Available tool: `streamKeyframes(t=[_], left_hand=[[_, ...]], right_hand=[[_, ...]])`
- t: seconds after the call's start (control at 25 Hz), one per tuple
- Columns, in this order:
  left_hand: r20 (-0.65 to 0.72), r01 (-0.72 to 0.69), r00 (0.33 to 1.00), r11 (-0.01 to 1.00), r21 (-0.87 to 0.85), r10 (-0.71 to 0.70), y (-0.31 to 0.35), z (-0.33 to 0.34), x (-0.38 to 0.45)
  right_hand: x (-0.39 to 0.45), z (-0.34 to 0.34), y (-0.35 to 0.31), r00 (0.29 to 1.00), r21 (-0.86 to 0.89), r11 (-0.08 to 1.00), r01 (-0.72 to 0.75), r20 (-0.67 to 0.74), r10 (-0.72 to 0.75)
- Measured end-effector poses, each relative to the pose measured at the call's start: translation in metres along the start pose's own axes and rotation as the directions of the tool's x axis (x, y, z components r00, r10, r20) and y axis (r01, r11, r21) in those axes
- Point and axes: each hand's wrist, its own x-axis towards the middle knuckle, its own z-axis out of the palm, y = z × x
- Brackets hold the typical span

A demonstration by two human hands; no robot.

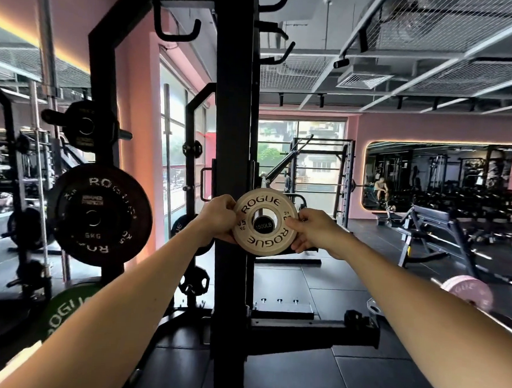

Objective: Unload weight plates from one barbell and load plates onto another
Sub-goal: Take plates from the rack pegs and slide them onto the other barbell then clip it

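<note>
A small cream ROGUE plate (pixel 264 225) is held upright in front of the black rack upright (pixel 232 163). Through its centre hole I see the barbell sleeve end cap (pixel 264 226) marked 1500LB. My left hand (pixel 218 217) pinches the plate's left rim and my right hand (pixel 312 231) grips its right rim. Whether the plate is around the sleeve or just in front of it, I cannot tell.
Black ROGUE plates (pixel 99 215) hang on storage pegs at left, with a green plate (pixel 65 308) below them. A pink plate (pixel 466 292) on another bar lies low at right, beyond it a bench (pixel 434 221). The rack's foot (pixel 312 333) juts out on the floor.
</note>
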Motion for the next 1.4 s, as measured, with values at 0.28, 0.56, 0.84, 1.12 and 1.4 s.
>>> streamKeyframes(t=[0.28,0.56,0.84,1.12,1.4], left_hand=[[-0.006,0.038,0.999,0.999,0.006,-0.038,-0.024,0.015,0.035],[-0.126,-0.232,0.955,0.940,0.250,0.269,-0.046,0.027,0.048],[-0.143,-0.174,0.962,0.925,0.337,0.233,-0.050,0.033,0.080],[-0.127,-0.173,0.967,0.933,0.316,0.223,-0.074,0.051,0.165],[-0.128,-0.198,0.959,0.921,0.334,0.252,-0.092,0.064,0.241]], right_hand=[[0.030,0.007,0.021,1.000,-0.032,0.999,-0.019,-0.013,0.019],[0.045,0.010,0.046,0.991,-0.215,0.972,0.089,-0.078,-0.108],[0.087,0.005,0.057,0.990,-0.283,0.954,0.097,-0.071,-0.122],[0.160,0.000,0.079,0.992,-0.309,0.950,0.046,-0.098,-0.080],[0.221,0.000,0.093,0.993,-0.276,0.961,0.026,-0.100,-0.056]])
